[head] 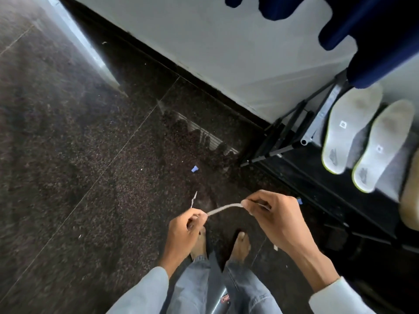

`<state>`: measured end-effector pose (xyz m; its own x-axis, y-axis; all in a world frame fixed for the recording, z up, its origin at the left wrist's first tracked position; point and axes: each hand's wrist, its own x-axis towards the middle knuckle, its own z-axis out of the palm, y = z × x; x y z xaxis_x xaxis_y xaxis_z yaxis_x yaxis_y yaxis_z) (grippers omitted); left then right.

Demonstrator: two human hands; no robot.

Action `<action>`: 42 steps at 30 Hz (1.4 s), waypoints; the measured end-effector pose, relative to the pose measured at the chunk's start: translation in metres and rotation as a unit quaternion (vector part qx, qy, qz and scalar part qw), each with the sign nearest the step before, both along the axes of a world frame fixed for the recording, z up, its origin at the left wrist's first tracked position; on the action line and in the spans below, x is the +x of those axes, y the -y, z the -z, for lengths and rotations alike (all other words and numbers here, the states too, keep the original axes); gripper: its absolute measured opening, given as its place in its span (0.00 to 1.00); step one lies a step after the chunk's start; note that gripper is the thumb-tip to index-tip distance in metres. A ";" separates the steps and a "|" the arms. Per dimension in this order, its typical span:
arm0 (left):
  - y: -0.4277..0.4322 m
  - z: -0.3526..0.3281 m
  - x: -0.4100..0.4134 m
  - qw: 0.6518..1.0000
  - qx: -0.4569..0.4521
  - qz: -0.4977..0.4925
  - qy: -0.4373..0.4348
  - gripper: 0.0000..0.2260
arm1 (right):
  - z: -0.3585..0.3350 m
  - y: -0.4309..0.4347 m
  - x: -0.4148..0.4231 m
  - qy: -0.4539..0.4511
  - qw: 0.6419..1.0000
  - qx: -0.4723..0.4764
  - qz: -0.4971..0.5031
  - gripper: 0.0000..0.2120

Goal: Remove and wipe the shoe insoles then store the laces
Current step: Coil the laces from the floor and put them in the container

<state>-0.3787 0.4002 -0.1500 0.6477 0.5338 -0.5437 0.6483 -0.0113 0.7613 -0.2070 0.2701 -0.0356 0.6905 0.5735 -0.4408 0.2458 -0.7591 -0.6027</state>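
A person stands barefoot on a dark speckled stone floor, seen from above. The left hand and the right hand each pinch a white shoelace. A short span of it arcs between them, and a thin end pokes up past the left hand. At the right edge, a black shoe rack carries two white insoles side by side: the farther insole and the nearer insole. A small blue scrap lies on the floor beyond the hands.
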 end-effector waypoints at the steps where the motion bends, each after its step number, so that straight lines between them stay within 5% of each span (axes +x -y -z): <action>1: 0.006 -0.003 -0.003 0.999 -0.009 0.047 -0.009 0.13 | -0.008 0.004 -0.002 -0.008 1.000 0.010 0.025 0.04; 4: 0.023 -0.012 -0.006 0.956 0.055 0.252 -0.142 0.23 | -0.025 0.017 -0.008 -0.037 0.998 0.034 0.034 0.05; 6: 0.033 -0.026 -0.001 0.934 0.093 0.295 -0.177 0.30 | -0.031 0.027 -0.012 -0.130 0.988 0.063 0.057 0.10; 10: 0.055 -0.061 0.017 0.983 -0.026 0.171 0.067 0.31 | -0.042 0.050 -0.018 -0.384 0.886 0.173 0.193 0.18; 13: 0.086 -0.078 0.030 0.988 -0.024 0.041 0.146 0.21 | -0.048 0.075 -0.024 -0.442 0.840 0.217 0.228 0.22; 17: 0.122 -0.105 0.044 0.973 -0.132 -0.116 0.151 0.12 | -0.050 0.116 -0.032 -0.250 0.923 0.221 0.192 0.14; 22: 0.161 -0.123 0.056 0.954 -0.270 -0.013 0.130 0.22 | -0.047 0.167 -0.029 0.063 0.976 0.190 0.087 0.13; 33: 0.244 -0.140 0.065 0.938 -0.308 0.141 0.074 0.25 | -0.043 0.257 -0.006 0.087 0.959 0.190 0.193 0.06; 42: 0.282 -0.169 0.072 0.921 -0.342 0.098 0.160 0.14 | -0.011 0.296 -0.023 0.050 0.983 0.152 0.089 0.05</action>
<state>-0.3068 0.1186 0.0190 0.8809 -0.0062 -0.4733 0.4252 0.4497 0.7855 -0.2297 -0.0259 -0.0242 0.8231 0.5341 -0.1929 0.1946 -0.5844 -0.7878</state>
